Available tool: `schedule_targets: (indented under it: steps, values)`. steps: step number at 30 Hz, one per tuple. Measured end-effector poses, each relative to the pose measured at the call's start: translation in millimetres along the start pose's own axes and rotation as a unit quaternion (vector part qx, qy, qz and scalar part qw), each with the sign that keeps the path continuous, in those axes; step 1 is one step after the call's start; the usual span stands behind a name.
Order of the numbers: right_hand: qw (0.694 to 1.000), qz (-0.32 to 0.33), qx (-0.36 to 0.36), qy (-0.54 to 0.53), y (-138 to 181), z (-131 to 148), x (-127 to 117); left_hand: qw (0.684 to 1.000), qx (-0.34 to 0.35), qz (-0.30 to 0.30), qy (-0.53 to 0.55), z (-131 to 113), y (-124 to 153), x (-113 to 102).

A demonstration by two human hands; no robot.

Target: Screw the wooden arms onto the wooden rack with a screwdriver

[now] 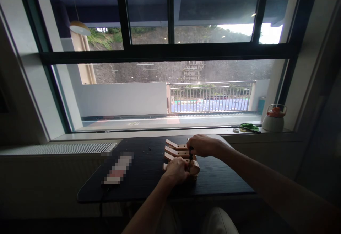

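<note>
A wooden piece [172,151] made of several angled slats with dark holes lies on the dark tabletop [144,180]. A rounded wooden part [196,167] sits at its near right end. My right hand [202,145] is closed around the dark handle of a screwdriver [191,153], held upright with its shaft pointing down to the wood. The tip is hidden behind my left fingers. My left hand [177,170] is closed on the near side of the wooden piece, its fingertips close to the shaft.
A small dark screw-like bit [149,148] lies left of the wood. A blurred-out flat object [118,170] rests at the table's left, with a cable below. On the windowsill stand a white kettle-like pot [273,120], a green bundle [247,126] and a white ring [236,130].
</note>
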State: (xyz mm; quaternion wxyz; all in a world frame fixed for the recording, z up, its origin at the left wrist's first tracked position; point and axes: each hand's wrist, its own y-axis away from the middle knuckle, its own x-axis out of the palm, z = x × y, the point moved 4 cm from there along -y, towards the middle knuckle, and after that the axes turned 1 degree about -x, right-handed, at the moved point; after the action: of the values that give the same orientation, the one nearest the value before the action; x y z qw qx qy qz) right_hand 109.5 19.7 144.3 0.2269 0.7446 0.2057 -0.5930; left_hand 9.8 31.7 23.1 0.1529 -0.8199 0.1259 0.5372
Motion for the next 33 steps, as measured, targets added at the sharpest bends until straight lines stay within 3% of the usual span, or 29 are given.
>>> schedule_targets:
  steps: [7,15,27,33]
  values:
    - [1.0,0.004,0.022,0.004,6.6,2.3,-5.3,1.0,0.008,0.011,-0.013,0.6,-2.5,2.2]
    - [1.0,-0.001,-0.008,-0.001,9.6,9.7,-8.0,1.0,-0.001,0.011,-0.011,1.2,-2.9,2.2]
    - [1.0,0.002,0.018,-0.004,3.5,10.8,-8.3,1.0,-0.013,0.009,0.005,0.5,-0.8,0.5]
    - [1.0,-0.01,-0.001,0.003,6.3,5.9,-8.0,1.0,-0.01,0.011,0.013,1.6,-1.2,1.4]
